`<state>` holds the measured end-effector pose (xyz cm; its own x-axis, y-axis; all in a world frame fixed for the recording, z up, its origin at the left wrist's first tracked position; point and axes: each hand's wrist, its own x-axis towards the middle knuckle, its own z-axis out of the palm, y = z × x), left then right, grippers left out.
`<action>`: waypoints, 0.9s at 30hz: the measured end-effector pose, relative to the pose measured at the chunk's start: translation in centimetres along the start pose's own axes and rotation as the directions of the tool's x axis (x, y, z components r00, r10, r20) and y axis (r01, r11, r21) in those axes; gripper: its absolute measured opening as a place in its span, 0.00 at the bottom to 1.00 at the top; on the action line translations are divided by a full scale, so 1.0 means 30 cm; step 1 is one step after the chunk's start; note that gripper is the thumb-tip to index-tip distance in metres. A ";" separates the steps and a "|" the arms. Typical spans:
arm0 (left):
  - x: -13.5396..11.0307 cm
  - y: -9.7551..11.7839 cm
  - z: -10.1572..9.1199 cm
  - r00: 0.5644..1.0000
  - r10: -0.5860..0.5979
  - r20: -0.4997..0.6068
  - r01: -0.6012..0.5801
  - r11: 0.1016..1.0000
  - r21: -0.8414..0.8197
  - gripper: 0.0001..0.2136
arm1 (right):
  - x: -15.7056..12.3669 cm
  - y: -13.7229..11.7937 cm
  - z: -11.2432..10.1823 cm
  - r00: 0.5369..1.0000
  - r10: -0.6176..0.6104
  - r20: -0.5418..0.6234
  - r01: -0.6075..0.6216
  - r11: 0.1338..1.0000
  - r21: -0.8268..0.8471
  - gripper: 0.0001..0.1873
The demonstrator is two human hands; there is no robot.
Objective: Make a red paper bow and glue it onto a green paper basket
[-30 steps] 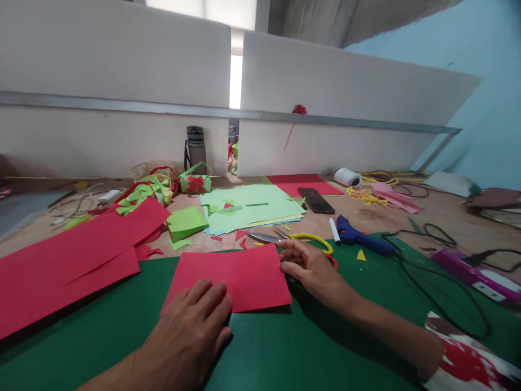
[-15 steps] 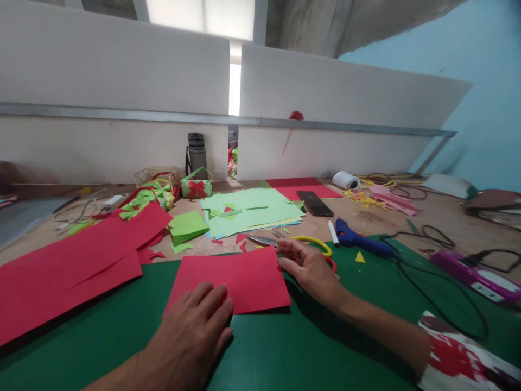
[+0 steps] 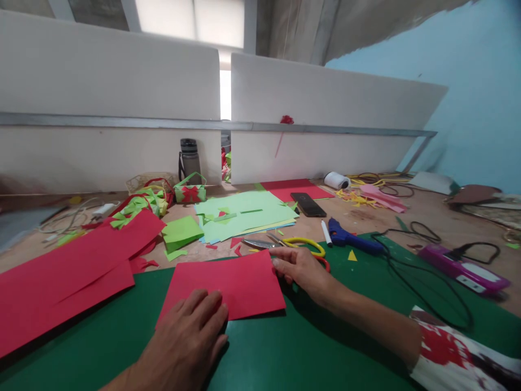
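Observation:
A red sheet of paper (image 3: 228, 285), apparently folded, lies on the green mat (image 3: 252, 358) in front of me. My left hand (image 3: 185, 331) rests flat over its lower left part, fingers stretched out. At the sheet's upper right corner, my right hand (image 3: 299, 269) pinches the edge between thumb and fingers. That corner is raised slightly. Just behind the right hand lie scissors (image 3: 321, 247) with yellow and red handles, partly hidden by the hand.
Larger red sheets (image 3: 81, 266) spread to the left. Light green sheets (image 3: 244, 212), a phone (image 3: 308, 205) and a bottle (image 3: 189, 160) stand or lie behind. On the right are a marker (image 3: 326, 233), a blue glue gun (image 3: 354, 240) and a purple power strip (image 3: 462, 269).
The view has shifted slightly, so everything sits a little further left. Both hands keep their places on the red paper, the right fingers still at its corner.

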<state>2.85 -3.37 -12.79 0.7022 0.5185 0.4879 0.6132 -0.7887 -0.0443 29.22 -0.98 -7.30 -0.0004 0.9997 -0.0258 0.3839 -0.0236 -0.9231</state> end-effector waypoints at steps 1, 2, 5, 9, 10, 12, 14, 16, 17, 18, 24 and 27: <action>0.002 0.000 -0.001 1.000 0.003 0.001 -0.003 1.000 0.005 0.12 | -0.001 -0.001 0.002 1.000 -0.008 0.010 0.008 1.000 -0.003 0.20; 0.003 0.001 -0.003 1.000 0.006 0.002 -0.006 1.000 0.009 0.12 | -0.002 -0.002 0.004 1.000 -0.021 0.020 0.021 1.000 -0.010 0.20; 0.009 0.002 -0.007 1.000 0.019 -0.007 -0.019 1.000 0.012 0.12 | -0.013 -0.013 0.012 0.997 -0.078 0.029 0.080 0.995 -0.053 0.20; 0.014 0.005 -0.014 1.000 0.020 -0.009 -0.020 1.000 0.019 0.12 | -0.027 -0.022 0.017 0.989 -0.146 -0.001 0.144 0.981 -0.130 0.23; 0.015 0.006 -0.016 1.000 0.015 -0.004 -0.015 1.000 0.021 0.12 | -0.028 -0.022 0.017 0.988 -0.155 -0.005 0.152 0.978 -0.144 0.24; 0.015 0.007 -0.018 1.000 0.005 0.011 -0.005 1.000 0.021 0.12 | -0.028 -0.019 0.016 0.986 -0.169 -0.003 0.166 0.973 -0.162 0.27; 0.015 0.007 -0.020 1.000 0.000 0.023 -0.001 1.000 0.022 0.12 | -0.028 -0.016 0.015 0.984 -0.181 -0.001 0.178 0.969 -0.172 0.29; 0.017 0.008 -0.024 1.000 0.004 0.027 -0.004 1.000 0.020 0.12 | -0.027 -0.014 0.015 0.983 -0.182 -0.004 0.179 0.968 -0.175 0.30; 0.018 0.009 -0.026 1.000 0.006 0.025 -0.006 1.000 0.018 0.12 | -0.027 -0.014 0.015 0.984 -0.178 -0.008 0.174 0.970 -0.173 0.30; 0.019 0.010 -0.029 1.000 0.008 0.025 -0.009 1.000 0.016 0.12 | -0.026 -0.014 0.016 0.986 -0.169 -0.013 0.165 0.972 -0.168 0.29; 0.021 0.014 -0.041 0.999 0.012 0.034 -0.012 1.000 0.008 0.12 | -0.013 -0.015 0.013 0.995 -0.096 -0.013 0.094 0.991 -0.100 0.27; 0.021 0.015 -0.038 0.999 0.016 0.042 -0.016 1.000 0.003 0.12 | -0.006 -0.014 0.014 0.997 -0.074 -0.022 0.072 0.994 -0.082 0.23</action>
<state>3.15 -3.75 -11.52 0.7266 0.5193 0.4498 0.6029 -0.7959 -0.0550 28.68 -1.17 -7.07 -0.0090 0.9986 0.0512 0.4573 0.0496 -0.8879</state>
